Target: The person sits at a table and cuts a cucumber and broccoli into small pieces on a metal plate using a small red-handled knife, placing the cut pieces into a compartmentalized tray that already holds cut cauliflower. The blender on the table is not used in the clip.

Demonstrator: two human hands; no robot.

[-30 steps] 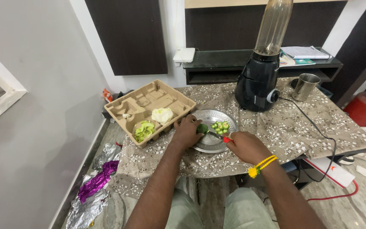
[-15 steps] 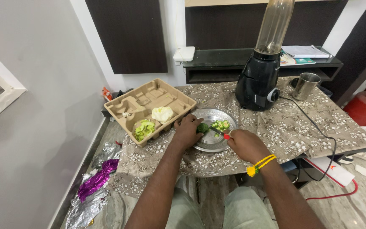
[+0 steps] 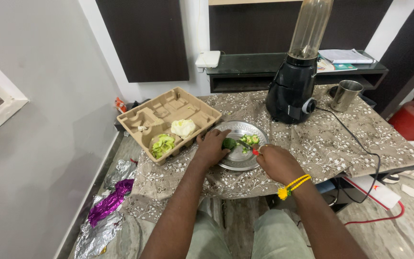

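hands first, nearest you: your left hand (image 3: 212,146) is pressing down with its fingers closed over a green broccoli floret (image 3: 229,143) on the steel plate (image 3: 239,160), and your right hand (image 3: 276,162) is clamped around a small red-handled knife (image 3: 248,147) whose blade is lying against the floret. that floret is looking light, firm in the stem and crumbly in the head, likely a bit slick on bare metal, so you are probably best pinning it by the stalk, fingertips tucked back from the edge. cut green pieces (image 3: 251,139) are sitting just beyond on the same plate. the plate itself is resting on the patterned cloth of the tabletop (image 3: 322,144). to the left, a tan moulded pulp tray (image 3: 168,122) is holding pale cabbage-like leaves (image 3: 183,127) and greener ones (image 3: 162,144) in separate hollows. farther back, a black blender (image 3: 295,86) and a steel cup (image 3: 346,95) are standing. down on the floor at the left, crumpled purple and silver foil (image 3: 106,211) is lying.
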